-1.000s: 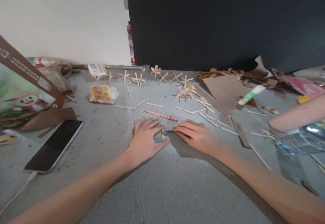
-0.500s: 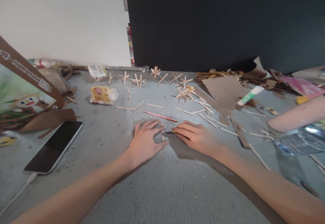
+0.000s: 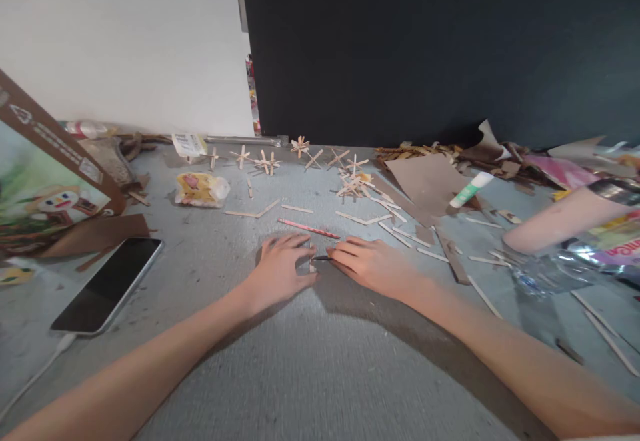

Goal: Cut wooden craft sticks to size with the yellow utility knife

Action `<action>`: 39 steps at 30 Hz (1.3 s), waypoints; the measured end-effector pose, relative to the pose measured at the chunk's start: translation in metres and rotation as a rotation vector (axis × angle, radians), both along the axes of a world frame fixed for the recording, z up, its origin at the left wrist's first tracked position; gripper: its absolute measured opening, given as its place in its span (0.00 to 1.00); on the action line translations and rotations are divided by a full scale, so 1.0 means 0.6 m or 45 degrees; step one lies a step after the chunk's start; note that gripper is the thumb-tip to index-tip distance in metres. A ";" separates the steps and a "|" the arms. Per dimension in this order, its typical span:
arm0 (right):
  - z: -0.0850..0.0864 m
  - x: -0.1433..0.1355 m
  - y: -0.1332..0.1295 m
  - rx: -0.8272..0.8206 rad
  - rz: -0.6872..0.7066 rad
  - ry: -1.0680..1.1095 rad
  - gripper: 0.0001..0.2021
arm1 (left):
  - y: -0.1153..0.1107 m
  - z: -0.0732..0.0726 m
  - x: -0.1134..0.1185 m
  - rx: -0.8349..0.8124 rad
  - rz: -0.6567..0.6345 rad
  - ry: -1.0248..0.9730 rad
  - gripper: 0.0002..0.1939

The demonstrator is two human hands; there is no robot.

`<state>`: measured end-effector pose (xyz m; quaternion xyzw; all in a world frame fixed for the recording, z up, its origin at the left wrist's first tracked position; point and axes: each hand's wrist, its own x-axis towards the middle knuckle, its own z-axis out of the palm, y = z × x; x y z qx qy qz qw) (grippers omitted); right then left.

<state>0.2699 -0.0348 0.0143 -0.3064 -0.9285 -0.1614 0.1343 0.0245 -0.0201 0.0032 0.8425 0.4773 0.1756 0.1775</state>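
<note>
My left hand rests on the grey surface, thumb and fingertips steadying the two ends of a short, pale wooden craft stick. From the other side my right hand pinches a slim, dark, pointed tool. Its tip reaches the stick between the left thumb and index finger; whether it touches the wood I cannot tell. The tool's back end is hidden in my fingers. Just beyond both hands lies a red patterned pencil-like rod.
Loose craft sticks and crossed-stick pieces lie further back. A phone with a cable and a printed paper bag are left. On the right are a glue stick, cardboard, a pink tumbler and a clear plastic bottle.
The view has turned slightly right, showing more of the tumbler and bottle. Both hands keep nearly the same pose, with the tool's tip still at the stick.
</note>
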 end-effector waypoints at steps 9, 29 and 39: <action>0.020 -0.021 -0.017 -0.099 -0.132 -0.145 0.07 | 0.042 0.022 -0.028 -0.055 -0.273 0.102 0.19; 0.067 -0.057 0.020 -0.840 -0.475 -0.295 0.24 | 0.048 0.007 -0.034 0.004 -0.362 0.087 0.27; 0.067 -0.056 0.033 -0.970 -0.516 -0.316 0.28 | 0.053 -0.001 -0.036 0.029 -0.375 0.090 0.27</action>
